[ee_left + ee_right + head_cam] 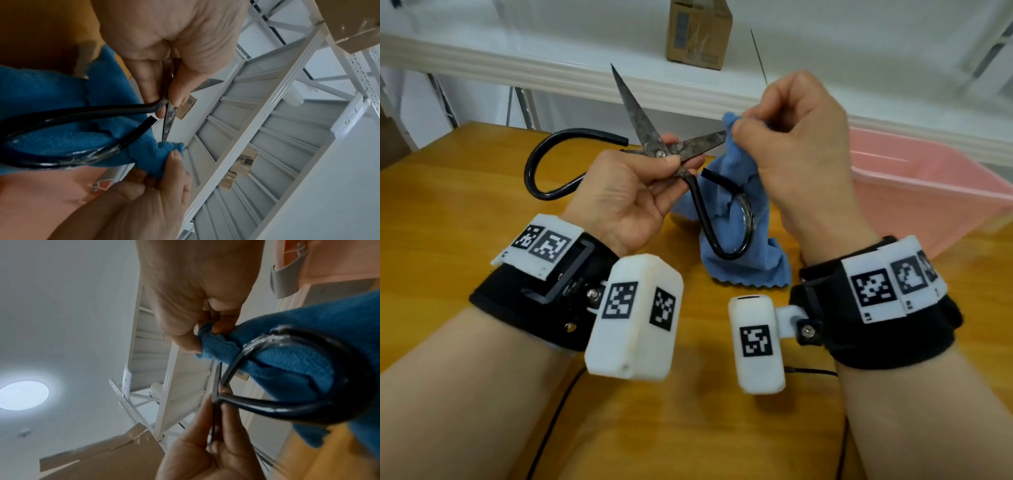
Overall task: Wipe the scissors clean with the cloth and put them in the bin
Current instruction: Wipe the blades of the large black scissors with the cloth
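Note:
Old scissors (650, 137) with tarnished blades spread wide and black loop handles are held above the wooden table (448, 212). My left hand (633, 192) pinches them at the pivot, thumb on top. My right hand (791, 137) pinches a blue cloth (736, 212) round the tip of the right-pointing blade; the rest of the cloth hangs down behind one handle loop. In the left wrist view the cloth (61, 100) covers the blade tip, with the scissors (169, 116) edge-on. The right wrist view shows the cloth (298, 356) passing behind the handle loop (308, 402). A pink bin (914, 192) stands to the right.
White metal shelving (551, 65) runs behind the table, with a cardboard box (698, 31) on it. Black cables (558, 407) trail across the near part of the table. The pink bin sits at the table's right edge.

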{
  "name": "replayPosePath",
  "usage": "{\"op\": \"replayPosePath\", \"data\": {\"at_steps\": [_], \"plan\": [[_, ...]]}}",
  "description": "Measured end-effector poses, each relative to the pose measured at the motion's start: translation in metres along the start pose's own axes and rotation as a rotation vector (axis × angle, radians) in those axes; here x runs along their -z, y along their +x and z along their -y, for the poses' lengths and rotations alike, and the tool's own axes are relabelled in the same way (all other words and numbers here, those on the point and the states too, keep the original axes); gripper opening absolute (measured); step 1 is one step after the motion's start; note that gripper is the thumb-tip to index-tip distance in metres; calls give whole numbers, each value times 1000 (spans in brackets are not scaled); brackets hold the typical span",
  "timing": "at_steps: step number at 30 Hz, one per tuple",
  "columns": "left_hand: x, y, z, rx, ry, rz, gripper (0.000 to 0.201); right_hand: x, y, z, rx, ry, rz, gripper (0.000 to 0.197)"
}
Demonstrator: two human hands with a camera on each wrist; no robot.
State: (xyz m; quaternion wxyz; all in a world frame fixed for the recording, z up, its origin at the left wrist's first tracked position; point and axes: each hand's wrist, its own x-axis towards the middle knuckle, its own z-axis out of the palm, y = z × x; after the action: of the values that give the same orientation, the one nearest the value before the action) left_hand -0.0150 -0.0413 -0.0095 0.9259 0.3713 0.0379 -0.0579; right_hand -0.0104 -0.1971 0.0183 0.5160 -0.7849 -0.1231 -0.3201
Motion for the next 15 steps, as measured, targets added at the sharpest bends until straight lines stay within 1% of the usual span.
{"op": "replayPosePath", "data": {"at_steps": [3, 6, 12, 15], "plan": [[1, 0, -4, 23, -53, -12, 24, 5, 3, -1, -34, 49, -38, 25], [3, 0, -5, 49, -103, -19, 24, 5, 2, -2, -46, 10, -13, 22], [7, 3, -2, 73, -165, -18, 25, -1, -2, -2, 7, -59, 58, 21], [8, 4, 1, 88, -172, 20, 24, -6, -4, -2, 11, -70, 69, 19]]}}
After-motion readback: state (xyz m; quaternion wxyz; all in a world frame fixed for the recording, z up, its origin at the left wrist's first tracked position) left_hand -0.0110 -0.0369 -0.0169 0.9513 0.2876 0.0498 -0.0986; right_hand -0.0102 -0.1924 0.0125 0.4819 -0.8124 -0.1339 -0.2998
